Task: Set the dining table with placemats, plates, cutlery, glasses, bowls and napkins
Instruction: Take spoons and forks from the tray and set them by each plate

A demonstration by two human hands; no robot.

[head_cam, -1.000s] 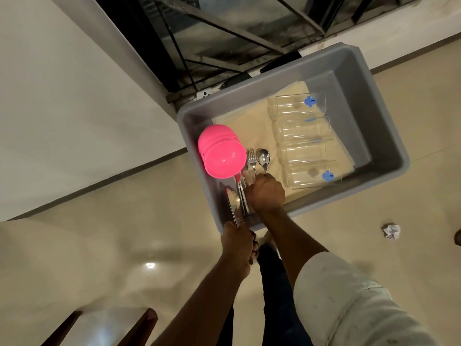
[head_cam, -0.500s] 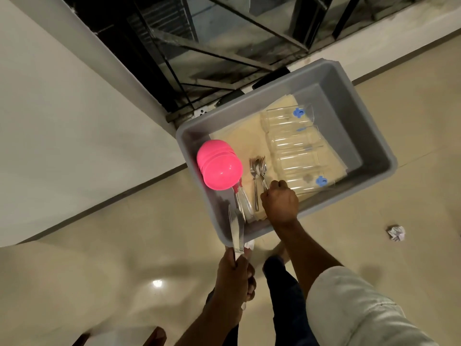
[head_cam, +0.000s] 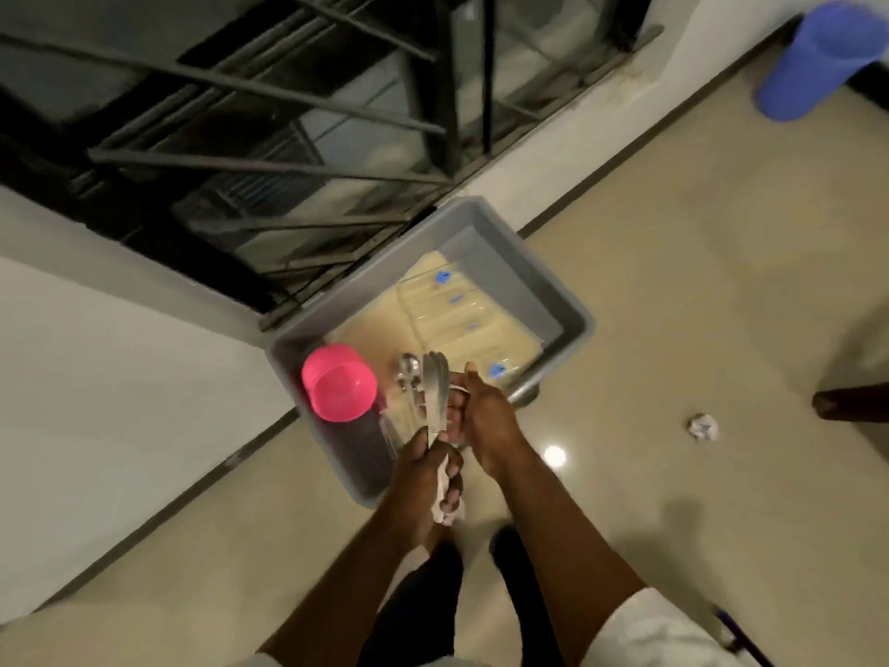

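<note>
The person stands over a grey tub (head_cam: 575,320) on the floor, gathering cutlery (head_cam: 434,397) from it, apparently to carry a whole bundle to the dining table in one trip. The left hand (head_cam: 425,474) grips the handles low down, fingers curled round them together with a scrap of white cloth or paper (head_cam: 445,510), so the blades and tines fan upward where they can be squared up. The right hand (head_cam: 483,416) is beside the bundle's upper part, its fingers curled against the metal and seemingly pinching it; motion blur makes the exact hold hard to read, but it looks like it is adding pieces or steadying the stack. A spoon (head_cam: 408,368) shows just left of the bundle; whether it lies in the tub or belongs to the bundle cannot be told. A stack of pink bowls (head_cam: 339,382) sits upturned in the tub's near-left corner, and clear glasses (head_cam: 462,315) with blue marks lie on their sides in a row on a beige mat (head_cam: 370,334), probably laid flat so they would not topple in transit. The floor (head_cam: 673,281) is glossy beige tile with a dark border against a white wall (head_cam: 96,377); a barred window (head_cam: 288,113) rises behind the tub. A crumpled paper (head_cam: 702,427) lies on the tiles to the right, and a blue cylinder (head_cam: 813,60) stands in the far corner. No dining table is in view.
</note>
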